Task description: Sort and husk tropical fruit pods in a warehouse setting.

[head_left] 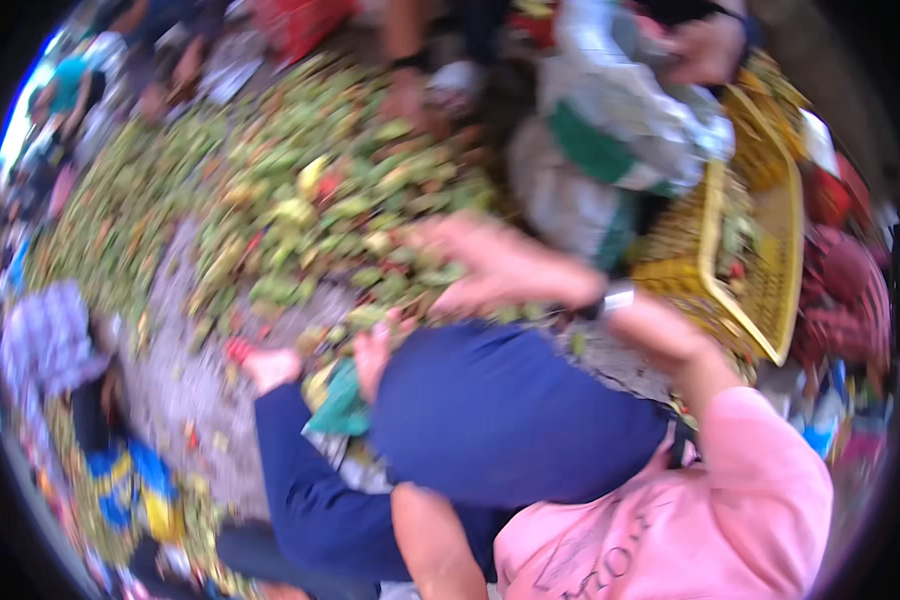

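Observation:
My right hand [480,258] reaches out over a broad heap of small yellow-green produce [310,220], mixed with a few red pieces, that looks like peppers. Its fingers are spread and blurred, with nothing visible between them. A light band circles my right wrist. Past my raised knee in dark blue trousers [500,410] shows my left hand [373,355], its fingers stretched out and partly smeared. Close beside that hand is a green plastic bag [342,402]. The knee hides part of my left forearm and palm.
A yellow crate [785,270] holding some produce stands tilted at the right. Next to it is a white-and-green sack [610,130], with another person's hand [710,50] at its top. Another person's hand [410,105] touches the heap's far side. More people sit around the left edge.

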`<state>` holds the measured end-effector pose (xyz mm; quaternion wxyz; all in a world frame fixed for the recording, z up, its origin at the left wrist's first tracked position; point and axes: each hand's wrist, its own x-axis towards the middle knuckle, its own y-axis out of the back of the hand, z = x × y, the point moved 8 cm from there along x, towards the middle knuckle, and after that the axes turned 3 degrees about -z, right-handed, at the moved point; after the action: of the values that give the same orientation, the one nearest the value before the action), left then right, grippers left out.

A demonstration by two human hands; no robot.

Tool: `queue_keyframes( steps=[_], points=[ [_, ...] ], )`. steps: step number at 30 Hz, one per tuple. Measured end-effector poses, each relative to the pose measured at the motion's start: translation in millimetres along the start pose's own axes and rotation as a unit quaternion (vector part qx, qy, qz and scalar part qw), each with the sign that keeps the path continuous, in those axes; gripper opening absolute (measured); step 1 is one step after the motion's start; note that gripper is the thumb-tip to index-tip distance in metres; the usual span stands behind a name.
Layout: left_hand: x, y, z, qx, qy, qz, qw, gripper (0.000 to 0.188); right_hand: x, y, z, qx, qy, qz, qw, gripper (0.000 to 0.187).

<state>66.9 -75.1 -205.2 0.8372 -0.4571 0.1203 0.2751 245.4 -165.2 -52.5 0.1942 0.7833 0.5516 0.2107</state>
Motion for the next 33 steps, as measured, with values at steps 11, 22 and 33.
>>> queue_keyframes(
  steps=[11, 22, 33],
  points=[
    [16, -74, -38, 0.169, 0.154, -0.172, 0.958, 0.056, -37, -48, 27, 0.103, 0.055, 0.035, 0.993, 0.055],
    [1, -8, 9, 0.217, 0.067, -0.036, 0.973, 0.048, -204, 182, -55, -0.337, -0.143, 0.256, 0.894, 0.052],
    [-36, 36, 31, 0.201, 0.125, 0.124, 0.964, 0.043, -371, 284, 36, -0.479, -0.447, 0.335, 0.677, 0.050]
  ],
)
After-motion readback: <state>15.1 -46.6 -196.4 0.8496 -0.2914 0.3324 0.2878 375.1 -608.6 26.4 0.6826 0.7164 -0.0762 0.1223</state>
